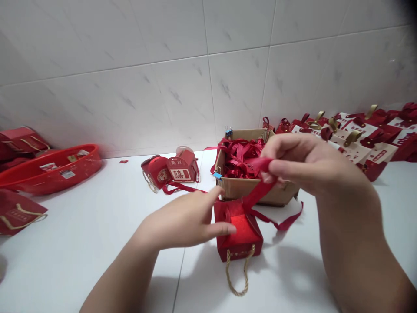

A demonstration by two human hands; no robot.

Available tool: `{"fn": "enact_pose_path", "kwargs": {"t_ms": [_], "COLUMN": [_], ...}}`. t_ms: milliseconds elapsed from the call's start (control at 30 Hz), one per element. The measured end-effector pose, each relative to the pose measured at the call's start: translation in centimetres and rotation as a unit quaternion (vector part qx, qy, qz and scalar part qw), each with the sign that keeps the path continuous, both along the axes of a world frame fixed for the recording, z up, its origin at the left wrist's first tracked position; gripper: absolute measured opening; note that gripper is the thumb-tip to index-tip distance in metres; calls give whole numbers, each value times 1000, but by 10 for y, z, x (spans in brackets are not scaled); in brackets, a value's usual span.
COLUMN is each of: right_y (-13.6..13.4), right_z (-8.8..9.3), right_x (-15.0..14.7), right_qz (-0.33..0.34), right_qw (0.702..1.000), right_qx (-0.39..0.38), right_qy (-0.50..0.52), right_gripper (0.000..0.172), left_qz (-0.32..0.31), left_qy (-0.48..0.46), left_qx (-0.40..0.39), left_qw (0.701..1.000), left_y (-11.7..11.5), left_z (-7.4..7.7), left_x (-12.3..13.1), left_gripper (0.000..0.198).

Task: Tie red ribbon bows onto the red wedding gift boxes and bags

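Observation:
A small red gift box [239, 230] with a twisted gold cord handle [237, 292] stands on the white surface in front of me. My left hand [192, 217] holds it from the left, thumb stretched over its top and the other fingertips partly hidden on the far side. Above and right of the box, my right hand [289, 163] pinches a red ribbon [259, 193] between thumb and fingers. That ribbon runs down to the top of the box, where a loose tail [286, 221] trails off to the right.
Behind the gift box is a cardboard box [239, 188] of red ribbons, with binder clips on its rim. Two small red boxes [182, 167] stand left of it. Several red and white gift boxes [378, 158] line the right. A red basin [87, 167] sits at left.

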State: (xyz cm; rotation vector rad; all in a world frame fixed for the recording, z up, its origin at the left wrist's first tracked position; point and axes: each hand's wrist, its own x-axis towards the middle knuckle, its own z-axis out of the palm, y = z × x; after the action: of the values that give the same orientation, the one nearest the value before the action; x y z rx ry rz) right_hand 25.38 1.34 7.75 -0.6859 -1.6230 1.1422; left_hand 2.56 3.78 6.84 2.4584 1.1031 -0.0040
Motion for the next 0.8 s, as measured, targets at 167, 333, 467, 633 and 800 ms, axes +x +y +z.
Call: {"fn": "enact_pose_path", "kwargs": {"t_ms": [167, 333, 467, 633, 800], "right_y": [-8, -2, 12, 23, 25], "right_z": [0, -3, -13, -27, -30], "right_x": [2, -17, -29, -35, -39], "right_qz": [-43, -103, -65, -57, -26], "right_qw": [996, 988, 935, 863, 843], "right_qx": [65, 65, 59, 13, -3], "right_qy": [49, -92, -343, -502, -538], "right_gripper": [11, 23, 31, 36, 37], "left_qz": [-1, -62, -104, -96, -79], "left_qy": [70, 39, 18, 37, 43], "left_qx": [-25, -104, -133, -141, -128], "left_qw": [997, 992, 985, 985, 988], "left_y": [2, 25, 45, 49, 45], "left_z": [-11, -9, -6, -4, -4], "left_x": [10, -1, -7, -4, -2], "left_gripper": [40, 45, 51, 51, 49]}}
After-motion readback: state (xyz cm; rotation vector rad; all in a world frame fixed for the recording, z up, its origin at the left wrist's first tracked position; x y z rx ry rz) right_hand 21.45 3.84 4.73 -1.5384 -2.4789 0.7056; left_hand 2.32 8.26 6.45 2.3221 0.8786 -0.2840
